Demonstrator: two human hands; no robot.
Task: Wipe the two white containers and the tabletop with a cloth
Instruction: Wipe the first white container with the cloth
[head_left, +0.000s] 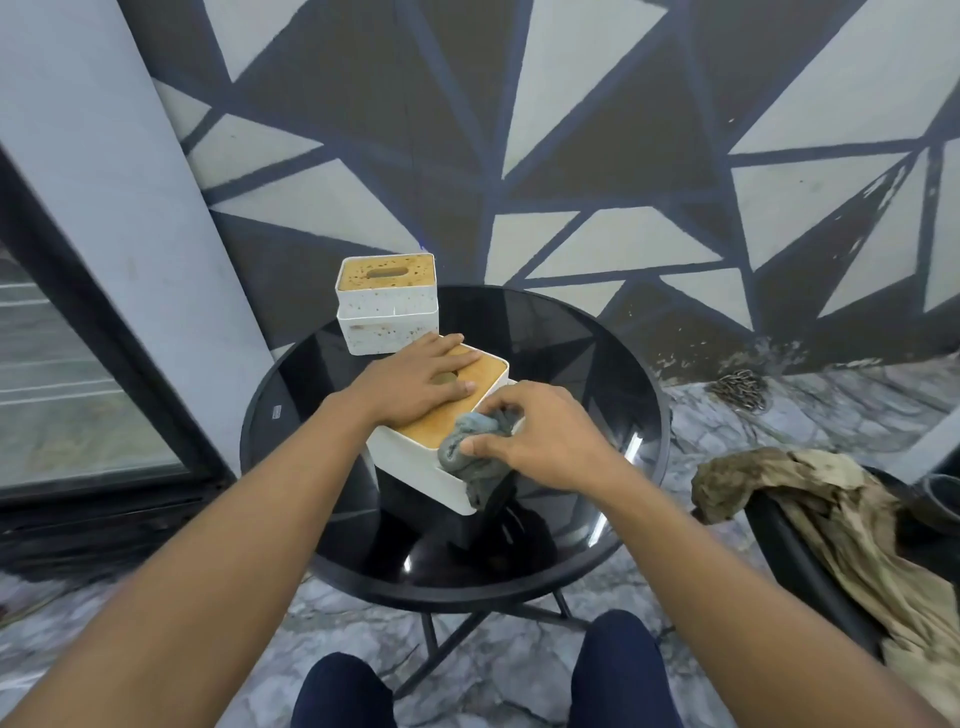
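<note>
Wiping side: right hand (545, 441), fingers curled round a bunched grey cloth (470, 447), thumb pinching it against the near right corner of the nearer white container (415, 467).
Resting side: left hand (415, 387) lies flat on that container's tan lid, fingers straight and slightly spread.
Nearer container: sits near the middle of the round dark glass table (571, 364).
Farther white container (387, 306): upright at the table's far left edge, just beyond the left hand; walls speckled, tan lid slotted.
Surroundings: brownish fabric (810, 499) draped over a dark chair at right; chain (740, 389) on the floor by the wall.
</note>
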